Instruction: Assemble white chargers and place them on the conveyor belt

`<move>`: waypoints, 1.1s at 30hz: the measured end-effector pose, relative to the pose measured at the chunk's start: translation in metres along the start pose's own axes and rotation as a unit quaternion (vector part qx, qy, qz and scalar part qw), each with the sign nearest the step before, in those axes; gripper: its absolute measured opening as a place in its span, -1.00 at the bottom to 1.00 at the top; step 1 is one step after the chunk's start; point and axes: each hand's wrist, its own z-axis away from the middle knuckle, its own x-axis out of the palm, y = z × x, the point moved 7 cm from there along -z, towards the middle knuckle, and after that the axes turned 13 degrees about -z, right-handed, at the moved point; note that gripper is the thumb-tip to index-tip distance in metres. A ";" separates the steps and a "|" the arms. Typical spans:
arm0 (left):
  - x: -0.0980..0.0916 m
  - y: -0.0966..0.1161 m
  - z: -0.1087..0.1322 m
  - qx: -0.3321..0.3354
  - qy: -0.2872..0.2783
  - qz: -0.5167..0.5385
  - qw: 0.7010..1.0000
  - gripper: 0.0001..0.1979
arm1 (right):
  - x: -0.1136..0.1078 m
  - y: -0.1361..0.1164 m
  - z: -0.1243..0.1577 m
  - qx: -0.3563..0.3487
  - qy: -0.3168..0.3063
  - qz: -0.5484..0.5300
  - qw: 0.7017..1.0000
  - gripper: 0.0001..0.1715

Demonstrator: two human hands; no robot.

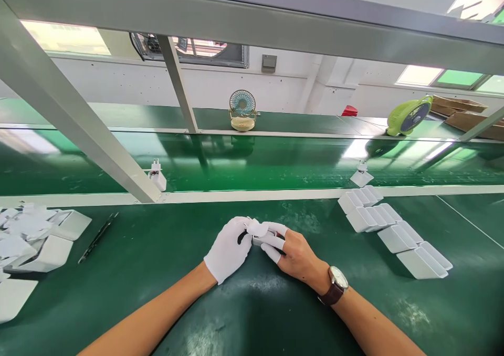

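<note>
Pinching a small white part between them, the gloved left hand and the right hand are closed together just above the green bench. The part is tiny and looks smooth, so I judge it could slip out and fall, maybe rolling toward the white casings at the right.

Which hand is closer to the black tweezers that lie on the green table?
Left. The gloved left hand is to the right of the tweezers, apart from them. The right hand is farther right, beyond the left; both pinch a small white part.
</note>
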 end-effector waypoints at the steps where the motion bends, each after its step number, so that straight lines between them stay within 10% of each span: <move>1: -0.001 0.000 0.000 0.001 0.000 -0.004 1.000 -0.70 | 0.000 0.000 0.001 -0.004 0.006 0.008 1.000 -0.51; 19: 0.001 -0.004 -0.003 -0.035 -0.072 0.020 0.997 -0.62 | 0.000 -0.001 -0.008 0.043 0.002 -0.008 0.999 -0.61; 27: -0.001 -0.001 -0.003 -0.062 -0.133 -0.006 0.989 -0.48 | -0.021 0.030 0.002 0.062 0.074 0.041 0.994 -0.62; 33: 0.005 0.009 -0.004 -0.068 -0.162 0.018 0.984 -0.52 | -0.008 0.046 0.006 0.056 0.018 0.108 0.992 -0.61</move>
